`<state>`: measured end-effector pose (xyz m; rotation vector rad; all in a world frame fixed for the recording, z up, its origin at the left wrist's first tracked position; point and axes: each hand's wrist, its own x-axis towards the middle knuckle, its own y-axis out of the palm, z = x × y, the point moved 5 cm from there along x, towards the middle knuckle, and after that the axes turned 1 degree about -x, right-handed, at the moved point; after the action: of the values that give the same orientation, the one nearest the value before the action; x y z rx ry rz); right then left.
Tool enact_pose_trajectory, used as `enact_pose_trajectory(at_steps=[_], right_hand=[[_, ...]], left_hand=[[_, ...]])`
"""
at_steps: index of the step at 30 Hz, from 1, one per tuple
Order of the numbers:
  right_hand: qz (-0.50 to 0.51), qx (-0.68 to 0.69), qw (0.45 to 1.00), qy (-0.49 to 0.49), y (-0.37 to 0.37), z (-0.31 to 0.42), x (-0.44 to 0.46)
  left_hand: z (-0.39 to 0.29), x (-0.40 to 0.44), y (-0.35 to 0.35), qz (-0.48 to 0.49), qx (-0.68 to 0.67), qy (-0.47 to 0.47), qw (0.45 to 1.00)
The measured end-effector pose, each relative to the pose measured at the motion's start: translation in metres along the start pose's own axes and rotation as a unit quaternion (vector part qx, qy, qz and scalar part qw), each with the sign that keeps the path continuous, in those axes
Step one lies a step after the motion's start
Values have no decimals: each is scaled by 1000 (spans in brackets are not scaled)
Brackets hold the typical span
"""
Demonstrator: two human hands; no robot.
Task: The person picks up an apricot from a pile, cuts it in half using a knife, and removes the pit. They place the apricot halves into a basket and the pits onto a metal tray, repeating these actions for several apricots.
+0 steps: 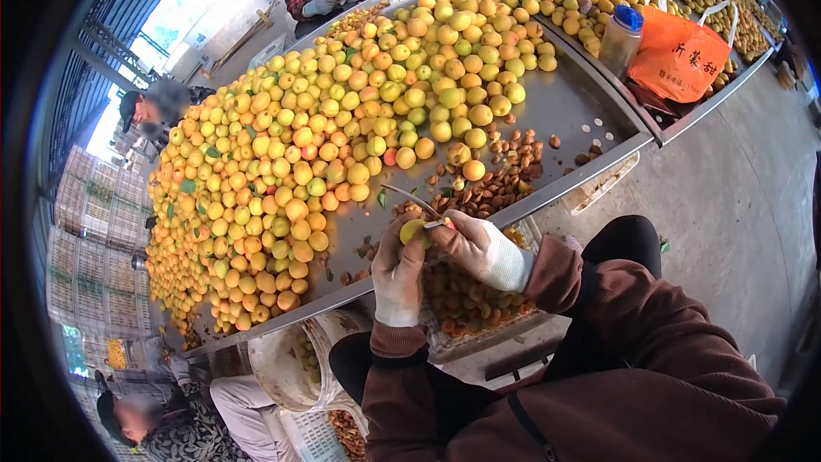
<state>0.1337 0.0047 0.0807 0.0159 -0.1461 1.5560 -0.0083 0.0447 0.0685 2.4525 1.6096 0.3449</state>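
Observation:
My left hand, in a whitish work glove stained brown at the fingers, is closed around a yellow-green apricot. My right hand, gloved the same way, grips a thin curved metal tool. Its fingertips meet the apricot's right side, and the tool's long end sticks up to the left above the fruit. Both hands are just over the near edge of a metal table. Loose brown apricot pits lie on the table right behind them.
A large heap of apricots covers much of the table. Below the hands is a crate of apricot pieces, with a white bucket to its left. An orange bag and a blue-lidded bottle stand at right. Several people sit around the table.

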Motion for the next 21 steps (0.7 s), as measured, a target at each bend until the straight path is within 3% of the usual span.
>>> enact_pose_trajectory(at_steps=[2,6,8,10,12,13,15,16,17,19,21], right_hand=[[-12,-4,1000,3,4,-6,-1],[-20,14,999,21,10,-21,-2],[-27,36,998,32,17,-35,-4],[-27,59,997,36,19,-39,3],[-91,-130,984,-81,11,-27,2],[-71,-231,968,-63,9,-29,9],[-70,-233,966,-90,7,-27,9],[-78,-208,971,-92,10,-29,10],[-78,-206,971,-92,13,-29,10],[-83,-26,990,-107,13,-19,7],[-58,-21,995,-72,18,-14,3]], left_hand=[[0,0,-8,2,109,51,993],[-15,-2,2,-10,154,58,986],[-26,-2,4,20,288,112,951],[-25,-4,3,-2,314,122,942],[-25,-2,1,-28,420,194,886],[-23,-3,3,-28,422,194,885],[-18,-2,-5,-110,276,152,943],[-19,0,-3,-105,279,153,942],[-17,1,-5,-99,152,124,976],[-4,-1,-12,-81,-58,63,993],[-5,-1,-10,-77,-68,75,992]])
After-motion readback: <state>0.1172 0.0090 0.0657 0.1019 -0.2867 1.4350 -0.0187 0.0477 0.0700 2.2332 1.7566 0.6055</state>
